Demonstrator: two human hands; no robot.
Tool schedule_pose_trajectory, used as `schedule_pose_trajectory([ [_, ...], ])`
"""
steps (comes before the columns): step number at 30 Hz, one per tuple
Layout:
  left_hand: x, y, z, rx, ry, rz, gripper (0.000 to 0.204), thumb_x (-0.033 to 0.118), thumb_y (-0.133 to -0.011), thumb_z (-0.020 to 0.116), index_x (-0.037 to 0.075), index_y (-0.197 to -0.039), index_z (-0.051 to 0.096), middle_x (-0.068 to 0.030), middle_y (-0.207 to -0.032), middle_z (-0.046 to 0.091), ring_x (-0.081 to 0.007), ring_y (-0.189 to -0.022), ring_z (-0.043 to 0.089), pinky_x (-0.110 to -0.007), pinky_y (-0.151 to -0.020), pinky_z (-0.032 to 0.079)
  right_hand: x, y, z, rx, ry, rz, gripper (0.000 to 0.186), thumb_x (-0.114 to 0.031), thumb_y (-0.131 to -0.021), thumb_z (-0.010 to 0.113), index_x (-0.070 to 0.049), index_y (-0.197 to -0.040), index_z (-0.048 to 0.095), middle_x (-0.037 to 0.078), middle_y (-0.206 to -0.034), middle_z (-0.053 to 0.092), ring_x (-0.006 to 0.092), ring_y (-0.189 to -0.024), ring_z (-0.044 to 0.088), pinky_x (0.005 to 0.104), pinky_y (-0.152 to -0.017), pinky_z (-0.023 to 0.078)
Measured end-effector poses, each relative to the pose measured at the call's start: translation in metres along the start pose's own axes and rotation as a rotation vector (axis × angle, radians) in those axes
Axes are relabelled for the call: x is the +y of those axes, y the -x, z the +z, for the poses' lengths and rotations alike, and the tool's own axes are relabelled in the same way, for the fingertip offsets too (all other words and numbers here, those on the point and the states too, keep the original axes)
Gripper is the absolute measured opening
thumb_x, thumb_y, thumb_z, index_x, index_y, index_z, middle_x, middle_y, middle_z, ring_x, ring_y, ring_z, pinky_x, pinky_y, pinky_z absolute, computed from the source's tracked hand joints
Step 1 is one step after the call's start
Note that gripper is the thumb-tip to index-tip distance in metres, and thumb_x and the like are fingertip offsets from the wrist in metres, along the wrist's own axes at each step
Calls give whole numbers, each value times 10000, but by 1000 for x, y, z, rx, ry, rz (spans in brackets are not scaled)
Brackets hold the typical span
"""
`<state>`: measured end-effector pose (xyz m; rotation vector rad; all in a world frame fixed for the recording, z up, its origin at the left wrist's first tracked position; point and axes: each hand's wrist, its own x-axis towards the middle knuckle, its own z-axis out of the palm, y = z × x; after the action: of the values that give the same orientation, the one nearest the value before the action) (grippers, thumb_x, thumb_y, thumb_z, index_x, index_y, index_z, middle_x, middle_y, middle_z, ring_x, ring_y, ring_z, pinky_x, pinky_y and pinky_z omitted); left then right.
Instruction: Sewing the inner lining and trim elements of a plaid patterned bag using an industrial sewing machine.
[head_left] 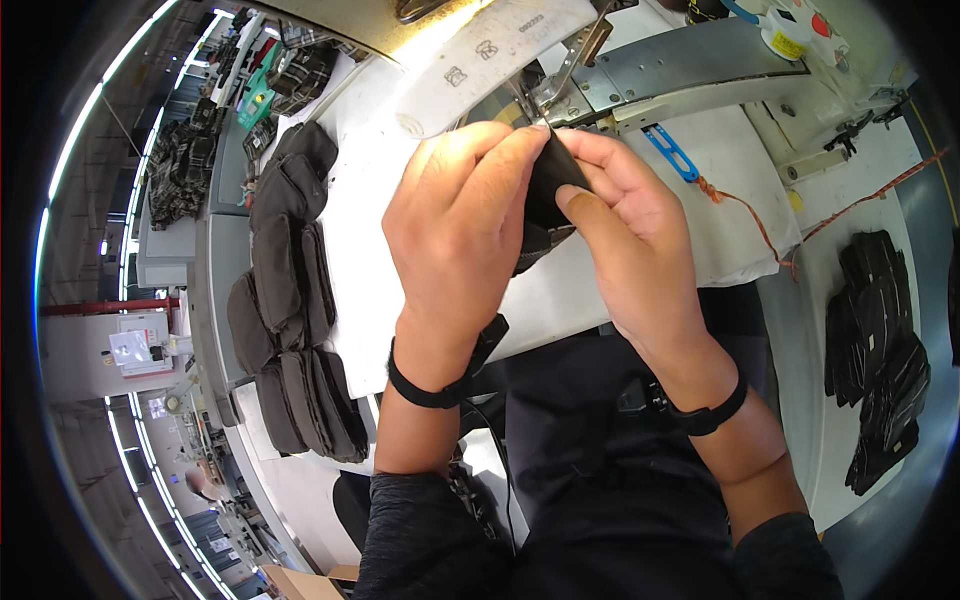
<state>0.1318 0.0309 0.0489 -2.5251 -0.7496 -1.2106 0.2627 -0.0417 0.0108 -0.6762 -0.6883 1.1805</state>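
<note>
Both my hands hold a dark brown fabric piece (547,190) close in front of a sewing machine (690,70). My left hand (460,215) is closed at the fabric's upper left edge, its fingertips near the needle area; the back of the hand hides part of the cloth. On the other side, my right hand (640,225) pinches the fabric between thumb and fingers. A lower fold of the piece hangs below the hands over the white table (560,300). The needle itself is hard to make out.
Stacks of dark brown fabric pieces (285,270) lie along the table's left side. Blue thread snips (670,152) on an orange cord (740,205) rest right of my hands. More dark pieces (875,350) lie at the far right. Plaid cloth (185,165) is piled at the far left.
</note>
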Motion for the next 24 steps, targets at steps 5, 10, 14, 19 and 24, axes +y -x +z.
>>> schedule_pose_trajectory([
  [5,-3,-2,-7,-78,54,-17,234,-6,-843,791,85,-1057,767,-74,-1040,749,-274,-871,700,-366,-770,570,-6,-3,1,-29,-23,125,374,77,-999,520,64,-1371,560,146,-1327,691,126,-1178,645,277,-1017,508],
  [10,8,14,-11,-104,-58,-304,361,-97,-874,593,47,-1188,700,-170,-1160,676,-358,-1121,660,-435,-960,532,10,-2,10,58,120,5,415,113,-933,499,35,-1335,571,97,-1228,690,114,-1115,651,271,-971,519],
  [14,-14,11,2,-76,-154,-197,321,-79,-827,585,58,-1092,704,-120,-1067,694,-333,-1002,662,-432,-879,533,20,13,-5,80,394,-82,423,131,-918,476,45,-1315,595,87,-1208,665,96,-1059,617,230,-906,487],
  [19,-59,-10,-5,-95,-57,220,262,-129,-795,583,6,-989,697,-149,-945,716,-318,-837,696,-375,-779,560,7,27,-40,-24,397,-149,273,40,-884,582,42,-1142,673,127,-1056,679,206,-967,659,337,-780,552],
  [24,-69,-28,-25,-233,-53,346,257,-82,-802,653,29,-1026,713,-110,-919,723,-269,-715,687,-319,-647,551,-19,0,-17,-204,405,45,190,-164,-987,715,18,-1030,680,-12,-753,656,46,-635,533,241,-580,434],
])
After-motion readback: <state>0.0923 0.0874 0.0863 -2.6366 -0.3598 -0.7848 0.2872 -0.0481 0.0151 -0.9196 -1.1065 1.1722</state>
